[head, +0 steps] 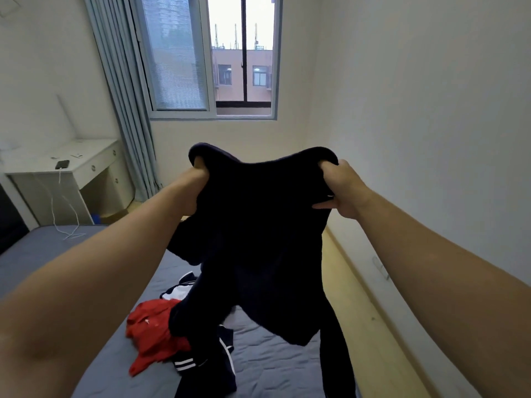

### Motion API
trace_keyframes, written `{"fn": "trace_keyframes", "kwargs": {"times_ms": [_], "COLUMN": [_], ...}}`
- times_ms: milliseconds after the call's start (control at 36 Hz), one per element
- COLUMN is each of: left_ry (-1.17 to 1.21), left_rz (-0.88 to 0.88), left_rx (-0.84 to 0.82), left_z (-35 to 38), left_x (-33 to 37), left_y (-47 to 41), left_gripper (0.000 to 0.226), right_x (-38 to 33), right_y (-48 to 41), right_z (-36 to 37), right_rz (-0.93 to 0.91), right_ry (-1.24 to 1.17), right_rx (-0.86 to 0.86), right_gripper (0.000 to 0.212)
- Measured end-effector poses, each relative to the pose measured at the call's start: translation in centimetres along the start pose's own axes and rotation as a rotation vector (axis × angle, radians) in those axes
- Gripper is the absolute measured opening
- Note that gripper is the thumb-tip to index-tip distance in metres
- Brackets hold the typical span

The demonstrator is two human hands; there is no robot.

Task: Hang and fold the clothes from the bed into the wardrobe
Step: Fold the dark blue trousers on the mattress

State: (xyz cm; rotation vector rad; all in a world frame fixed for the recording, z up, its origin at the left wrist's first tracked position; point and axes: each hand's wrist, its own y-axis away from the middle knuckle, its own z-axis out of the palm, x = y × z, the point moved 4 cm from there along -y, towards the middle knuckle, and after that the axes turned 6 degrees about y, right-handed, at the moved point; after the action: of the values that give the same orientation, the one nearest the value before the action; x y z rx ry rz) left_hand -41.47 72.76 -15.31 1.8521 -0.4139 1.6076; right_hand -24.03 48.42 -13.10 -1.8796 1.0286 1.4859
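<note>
I hold a dark navy garment (258, 231) up in the air above the bed (273, 369). My left hand (195, 182) grips its upper left edge, fingers buried in the cloth. My right hand (342, 188) grips the upper right edge, thumb and fingers curled round the fabric. The garment hangs down between my arms and its lower ends trail onto the bed. Below it on the grey quilted cover lie a red garment (152, 331) and a dark piece with white stripes (186, 363). The wardrobe is not in view.
A white desk (86, 165) with drawers stands at the left, a phone (62, 164) on it with a white cable trailing onto the bed. Grey curtains (123, 110) hang beside the window (212, 56). A white wall runs along the right, with a strip of wooden floor (353, 297) beside the bed.
</note>
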Motion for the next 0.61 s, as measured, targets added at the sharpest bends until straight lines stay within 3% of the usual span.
{"fn": "trace_keyframes", "kwargs": {"times_ms": [111, 222, 333, 389, 500, 611], "left_ry": [-0.053, -0.163, -0.468, -0.649, -0.890, -1.138], "left_rz": [0.070, 0.064, 0.010, -0.127, -0.452, -0.554], "left_rx": [-0.053, -0.079, -0.229, -0.359, -0.655, -0.808], "left_z": [0.3, 1.2, 3.6, 4.7, 5.8, 6.6], "left_x": [-0.7, -2.1, -4.5, -6.4, -10.0, -12.8], "left_y": [-0.3, -0.5, -0.3, -0.2, 0.2, 0.0], "left_gripper": [0.064, 0.051, 0.049, 0.050, 0.056, 0.045], "right_x": [0.0, 1.3, 4.5, 6.6, 10.7, 13.4], "right_y": [0.1, 0.0, 0.3, 0.6, 0.8, 0.2], "right_z": [-0.3, 0.3, 1.7, 1.8, 1.3, 0.1], "right_rz": [-0.069, -0.167, -0.027, 0.143, 0.442, 0.609], "right_ry": [0.198, 0.770, 1.265, 1.310, 1.258, 1.136], "right_rx": [-0.048, -0.175, -0.419, -0.543, -0.675, -0.683], "right_gripper": [0.044, 0.075, 0.064, 0.054, 0.064, 0.073]}}
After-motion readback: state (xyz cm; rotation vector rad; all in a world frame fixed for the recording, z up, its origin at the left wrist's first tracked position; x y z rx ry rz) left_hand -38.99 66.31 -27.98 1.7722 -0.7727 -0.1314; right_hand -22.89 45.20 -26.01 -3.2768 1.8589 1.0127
